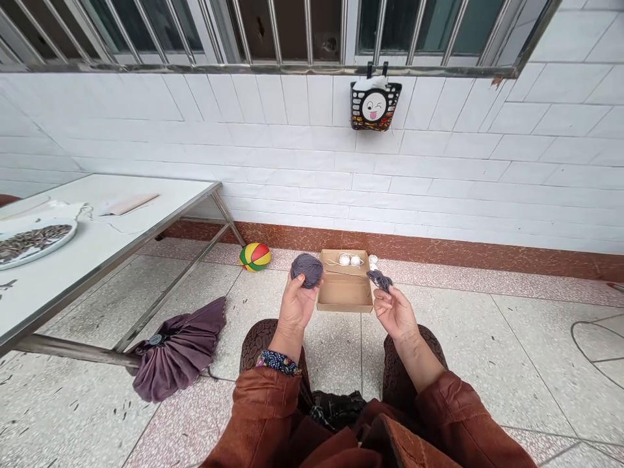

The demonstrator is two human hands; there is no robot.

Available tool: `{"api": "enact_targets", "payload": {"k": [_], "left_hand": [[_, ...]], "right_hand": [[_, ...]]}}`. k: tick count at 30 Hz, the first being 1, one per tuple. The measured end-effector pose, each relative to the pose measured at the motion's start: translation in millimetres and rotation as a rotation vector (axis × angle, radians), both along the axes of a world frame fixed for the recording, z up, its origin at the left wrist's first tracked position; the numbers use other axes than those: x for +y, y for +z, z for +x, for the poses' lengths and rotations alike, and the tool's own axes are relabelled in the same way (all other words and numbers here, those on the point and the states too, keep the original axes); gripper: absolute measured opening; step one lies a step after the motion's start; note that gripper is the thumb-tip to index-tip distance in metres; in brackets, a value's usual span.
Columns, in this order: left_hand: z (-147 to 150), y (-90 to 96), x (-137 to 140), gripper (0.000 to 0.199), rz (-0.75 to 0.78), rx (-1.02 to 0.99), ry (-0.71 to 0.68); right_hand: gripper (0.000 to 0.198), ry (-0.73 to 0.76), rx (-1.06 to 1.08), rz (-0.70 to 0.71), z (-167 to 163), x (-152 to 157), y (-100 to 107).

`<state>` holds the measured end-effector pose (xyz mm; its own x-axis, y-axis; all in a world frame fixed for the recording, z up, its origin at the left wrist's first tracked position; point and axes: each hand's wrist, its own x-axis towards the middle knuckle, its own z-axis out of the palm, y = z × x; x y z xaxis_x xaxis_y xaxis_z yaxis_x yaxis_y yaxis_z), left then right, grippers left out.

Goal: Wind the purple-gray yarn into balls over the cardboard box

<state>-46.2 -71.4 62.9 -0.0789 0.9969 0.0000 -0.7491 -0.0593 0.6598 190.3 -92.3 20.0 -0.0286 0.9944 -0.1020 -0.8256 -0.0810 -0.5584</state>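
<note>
A grey-purple ball of yarn (307, 269) is held up in my left hand (298, 302), the thumb pressed on its near side. My right hand (396, 315) pinches a small loose bundle of the same yarn (379, 280) between thumb and fingers. One strand (344, 273) runs between the ball and the bundle. Past my hands, an open cardboard box (344, 307) sits on the floor, with two small white balls (350, 260) in its far part. Another white item (373, 260) lies beside the box's right edge, partly hidden.
Left stands a metal-framed table (185, 198) bearing a plate of seeds (73, 229). A purple folded umbrella (180, 348) rests by its lower bar. A striped ball (255, 257) lies near the tiled wall. A black basket (376, 107) hangs from the window ledge. Thin metal wire (580, 341) is at right.
</note>
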Motion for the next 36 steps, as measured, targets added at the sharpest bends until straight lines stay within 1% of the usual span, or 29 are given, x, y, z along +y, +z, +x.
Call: {"api": "enact_targets", "payload": {"k": [2,3,5,7,8,10,12,15,18,20,22,23,24,26,27,28,30,31,33,36], "left_hand": [[0.9,1.9,-2.1,0.040,-0.023,-0.041,0.017],[0.7,3.3,-2.4,0.039,-0.023,-0.056,0.038],[-0.7,7.2,-2.2,0.040,0.000,-0.075,0.095],[-2.6,12.8,-2.3,0.041,0.040,-0.077,0.154],[-3.2,16.1,-2.9,0.041,0.058,-0.073,0.178],[-3.5,23.8,-5.0,0.041,0.087,-0.067,0.214],[-3.5,32.3,-7.3,0.041,0.125,-0.058,0.248],[-4.7,43.8,-8.1,0.042,0.201,-0.020,0.290],[-2.4,48.5,-5.0,0.046,0.215,0.023,0.292],[5.4,46.8,-1.3,0.050,0.193,0.061,0.240],[18.5,42.6,3.5,0.053,0.163,0.111,0.147],[26.2,40.5,6.4,0.054,0.145,0.137,0.093],[34.1,38.6,9.5,0.054,0.126,0.162,0.037],[49.4,36.5,16.6,0.053,0.088,0.204,-0.079],[56.5,36.3,20.4,0.052,0.072,0.222,-0.141],[63.2,36.5,24.1,0.052,0.059,0.236,-0.207],[75.3,37.7,30.7,0.052,0.038,0.244,-0.338],[80.7,38.1,33.1,0.051,0.026,0.238,-0.396],[89.3,37.5,35.5,0.050,0.001,0.223,-0.476],[94.3,30.6,33.0,0.048,-0.032,0.234,-0.508]], "right_hand": [[0.023,0.012,-0.018,0.039,7.5,-3.3,0.8],[0.024,0.018,-0.074,0.046,12.3,-2.6,-0.4],[0.023,-0.007,-0.306,0.017,23.8,4.1,-5.8],[0.018,-0.098,-0.613,-0.059,36.1,16.5,-13.6],[0.017,-0.146,-0.675,-0.084,42.0,23.5,-17.8],[0.016,-0.196,-0.758,-0.113,51.5,36.0,-25.7],[0.014,-0.185,-0.838,-0.112,57.6,43.4,-32.8],[0.012,-0.110,-1.014,-0.066,62.7,43.3,-42.7],[0.013,-0.019,-1.174,-0.017,69.1,39.4,-52.6],[0.013,0.049,-1.248,-0.009,75.5,41.7,-58.0],[0.011,0.107,-1.297,-0.021,82.3,50.0,-59.8],[0.013,0.120,-1.316,-0.035,84.9,55.8,-58.5],[0.018,0.113,-1.335,-0.046,86.1,62.0,-55.4],[0.038,0.055,-1.364,-0.041,82.2,73.3,-43.7],[0.048,-0.005,-1.377,0.015,76.7,77.2,-35.5],[0.055,-0.026,-1.360,0.109,69.0,79.6,-26.4],[0.064,-0.021,-1.253,0.321,50.5,79.2,-7.7],[0.067,-0.004,-1.167,0.390,42.0,76.6,0.6],[0.065,0.060,-1.000,0.449,30.9,67.1,12.6],[0.042,0.210,-0.929,0.412,32.2,43.7,17.7]]}}
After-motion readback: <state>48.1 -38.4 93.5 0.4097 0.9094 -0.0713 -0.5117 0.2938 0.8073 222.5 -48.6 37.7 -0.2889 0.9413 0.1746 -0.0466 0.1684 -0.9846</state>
